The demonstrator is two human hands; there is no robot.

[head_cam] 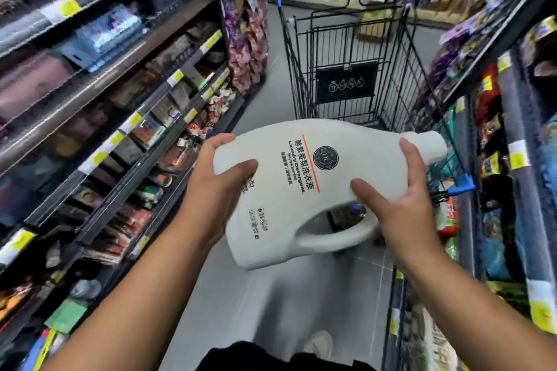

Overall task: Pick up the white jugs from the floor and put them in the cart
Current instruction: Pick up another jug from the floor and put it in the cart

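- A white jug [301, 184] of laundry detergent was held up in mid-air, tipped on its side, cap end pointing right and base toward the left.
- The label was turned sideways, so the orange line and dark round logo were seen running across the jug's face.
- The base end was gripped by the left hand [217, 181], thumb laid across the front, fingers wrapped over the top edge.
- The neck end was clamped by the right hand [398, 205], fingers curled over the shoulder just beside the cap, thumb pressed on the front above the handle loop.
- So both hands were closed on the same jug, held well apart, one at each end.
- The cart [346, 75] was parked just beyond the jug, black wire with blue corner caps, its near rim partly hidden behind the jug.
- Grey floor [229, 295] was visible under the jug and forearms; a light shoe could be made out down there too.
- Stocked shelves [126, 75] with yellow price tags were lined up on both sides of the aisle, pretty blurry.
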